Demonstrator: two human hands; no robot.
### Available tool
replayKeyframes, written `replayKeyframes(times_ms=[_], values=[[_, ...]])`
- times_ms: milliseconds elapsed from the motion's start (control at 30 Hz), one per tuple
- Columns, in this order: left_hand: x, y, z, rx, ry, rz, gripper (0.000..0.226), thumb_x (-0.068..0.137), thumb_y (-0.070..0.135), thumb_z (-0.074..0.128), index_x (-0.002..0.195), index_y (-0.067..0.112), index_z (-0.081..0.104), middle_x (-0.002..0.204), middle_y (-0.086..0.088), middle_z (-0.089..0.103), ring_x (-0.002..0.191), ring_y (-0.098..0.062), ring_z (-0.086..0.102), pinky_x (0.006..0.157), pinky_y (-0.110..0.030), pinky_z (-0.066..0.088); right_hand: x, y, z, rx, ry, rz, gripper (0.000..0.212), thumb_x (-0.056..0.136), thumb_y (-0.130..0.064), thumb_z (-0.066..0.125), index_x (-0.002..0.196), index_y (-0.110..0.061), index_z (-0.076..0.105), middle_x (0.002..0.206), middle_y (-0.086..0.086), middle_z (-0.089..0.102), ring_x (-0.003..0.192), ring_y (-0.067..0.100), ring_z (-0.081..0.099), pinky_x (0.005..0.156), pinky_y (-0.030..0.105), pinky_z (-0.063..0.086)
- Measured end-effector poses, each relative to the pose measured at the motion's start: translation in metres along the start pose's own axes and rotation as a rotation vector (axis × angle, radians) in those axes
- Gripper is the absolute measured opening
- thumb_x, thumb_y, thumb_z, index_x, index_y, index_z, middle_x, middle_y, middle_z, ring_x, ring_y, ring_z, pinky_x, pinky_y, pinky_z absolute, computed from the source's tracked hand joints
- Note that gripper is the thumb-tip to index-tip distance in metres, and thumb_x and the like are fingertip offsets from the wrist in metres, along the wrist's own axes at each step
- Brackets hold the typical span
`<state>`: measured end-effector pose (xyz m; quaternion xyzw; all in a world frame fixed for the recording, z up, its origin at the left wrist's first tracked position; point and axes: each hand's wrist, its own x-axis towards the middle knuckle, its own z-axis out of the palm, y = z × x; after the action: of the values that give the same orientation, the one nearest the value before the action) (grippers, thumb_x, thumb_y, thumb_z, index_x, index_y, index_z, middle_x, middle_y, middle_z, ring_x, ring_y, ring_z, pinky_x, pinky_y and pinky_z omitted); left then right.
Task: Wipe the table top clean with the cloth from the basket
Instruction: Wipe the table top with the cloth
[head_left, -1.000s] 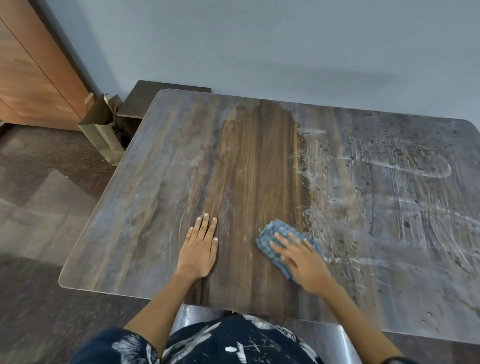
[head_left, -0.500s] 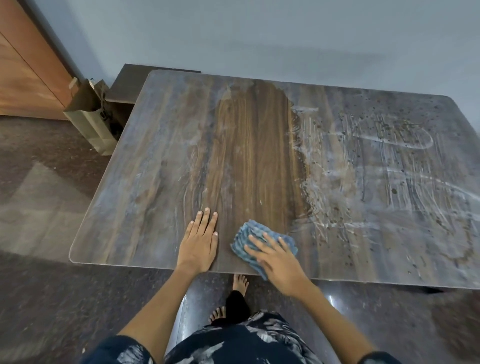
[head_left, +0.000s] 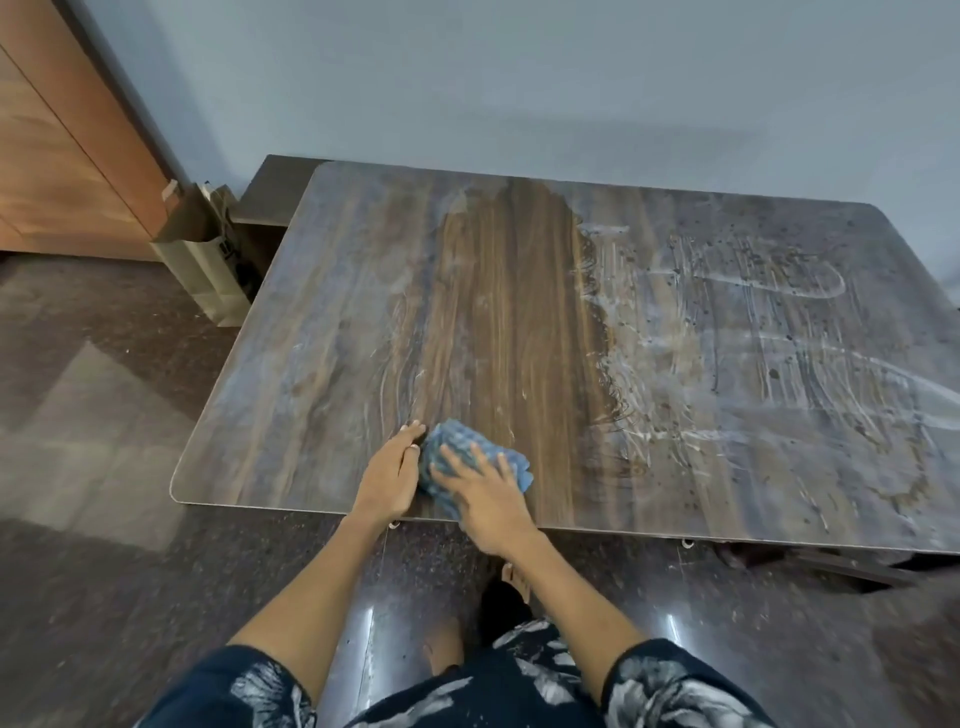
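Note:
A crumpled blue cloth (head_left: 462, 451) lies on the wooden table top (head_left: 519, 312) near its front edge. My right hand (head_left: 485, 493) presses flat on the cloth with straight, spread fingers. My left hand (head_left: 392, 475) rests on the table just left of the cloth, its fingers touching the cloth's edge. A dark clean strip runs down the table's middle. White smears and dark specks cover the table's right half (head_left: 753, 338), and a grey film covers the left part.
A paper bag (head_left: 200, 260) stands on the floor off the table's far left corner, by a wooden cabinet (head_left: 62, 156). A low dark shelf (head_left: 280, 192) sits behind it. The wall runs behind the table. My bare feet are below the front edge.
My right hand has slid the cloth leftwards along the front edge until it met my left hand. The camera has drawn back from the table.

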<state>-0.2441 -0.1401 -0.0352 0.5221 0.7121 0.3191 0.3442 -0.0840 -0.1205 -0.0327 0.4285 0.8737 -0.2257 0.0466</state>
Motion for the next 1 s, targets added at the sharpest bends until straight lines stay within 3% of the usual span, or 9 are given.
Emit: replayKeyframes(times_ms=[167, 333, 467, 567, 733, 867, 1000], values=[[0.002, 0.004, 0.009, 0.118, 0.062, 0.006, 0.038, 0.097, 0.006, 0.035, 0.134, 0.005, 0.047, 0.146, -0.010, 0.039, 0.139, -0.021, 0.030, 0.115, -0.030, 0.021, -0.042, 0.030, 0.008, 0.000, -0.031, -0.084, 0.048, 0.099, -0.032, 0.037, 0.145, -0.042, 0.028, 0.156, -0.020, 0.011, 0.146, 0.013, -0.002, 0.115, 0.042, -0.009], [0.003, 0.014, 0.041, 0.456, 0.079, 0.001, 0.047, 0.098, 0.025, 0.037, 0.144, 0.019, 0.032, 0.156, -0.001, 0.019, 0.145, -0.024, 0.010, 0.116, -0.042, 0.008, -0.078, 0.111, -0.019, 0.025, 0.094, 0.103, 0.046, 0.102, -0.028, 0.030, 0.144, -0.043, 0.022, 0.151, -0.024, 0.004, 0.146, 0.009, 0.001, 0.116, 0.037, -0.007], [0.024, 0.031, 0.058, 0.400, -0.063, 0.077, 0.044, 0.100, 0.021, 0.032, 0.144, 0.020, 0.033, 0.157, -0.002, 0.015, 0.145, -0.025, 0.004, 0.117, -0.040, 0.005, -0.051, 0.161, -0.051, 0.083, 0.126, 0.298, 0.049, 0.101, -0.014, 0.031, 0.146, -0.033, 0.031, 0.158, -0.012, 0.012, 0.147, 0.021, 0.004, 0.117, 0.046, 0.003], [0.046, 0.041, 0.058, 0.298, -0.115, 0.067, 0.042, 0.100, 0.016, 0.031, 0.142, 0.016, 0.037, 0.156, -0.003, 0.018, 0.145, -0.023, 0.006, 0.117, -0.037, 0.006, -0.012, 0.156, -0.063, 0.048, 0.116, 0.340, 0.049, 0.101, -0.018, 0.032, 0.147, -0.033, 0.028, 0.159, -0.009, 0.010, 0.147, 0.025, 0.003, 0.116, 0.052, 0.006], [0.077, 0.062, 0.068, 0.203, -0.078, 0.012, 0.044, 0.100, 0.012, 0.033, 0.143, 0.010, 0.033, 0.155, -0.007, 0.020, 0.145, -0.023, 0.006, 0.117, -0.035, 0.005, 0.007, 0.123, -0.053, 0.022, 0.080, 0.086, 0.052, 0.098, -0.022, 0.039, 0.146, -0.037, 0.027, 0.159, -0.012, 0.009, 0.147, 0.025, 0.000, 0.114, 0.054, -0.004], [0.098, 0.075, 0.086, 0.244, -0.042, 0.022, 0.048, 0.099, 0.014, 0.037, 0.145, 0.008, 0.027, 0.155, -0.008, 0.018, 0.145, -0.026, 0.005, 0.117, -0.039, 0.006, -0.028, 0.148, -0.040, 0.005, -0.042, -0.188, 0.049, 0.098, -0.028, 0.037, 0.146, -0.037, 0.030, 0.157, -0.016, 0.013, 0.146, 0.016, -0.003, 0.114, 0.042, -0.013], [0.124, 0.089, 0.105, 0.317, -0.023, 0.029, 0.050, 0.098, 0.016, 0.040, 0.146, 0.008, 0.026, 0.156, -0.009, 0.016, 0.145, -0.027, 0.006, 0.116, -0.041, 0.008, -0.029, 0.197, -0.063, -0.012, -0.062, -0.200, 0.053, 0.093, -0.029, 0.028, 0.145, -0.039, 0.029, 0.156, -0.018, 0.014, 0.147, 0.014, 0.000, 0.113, 0.034, -0.016]])
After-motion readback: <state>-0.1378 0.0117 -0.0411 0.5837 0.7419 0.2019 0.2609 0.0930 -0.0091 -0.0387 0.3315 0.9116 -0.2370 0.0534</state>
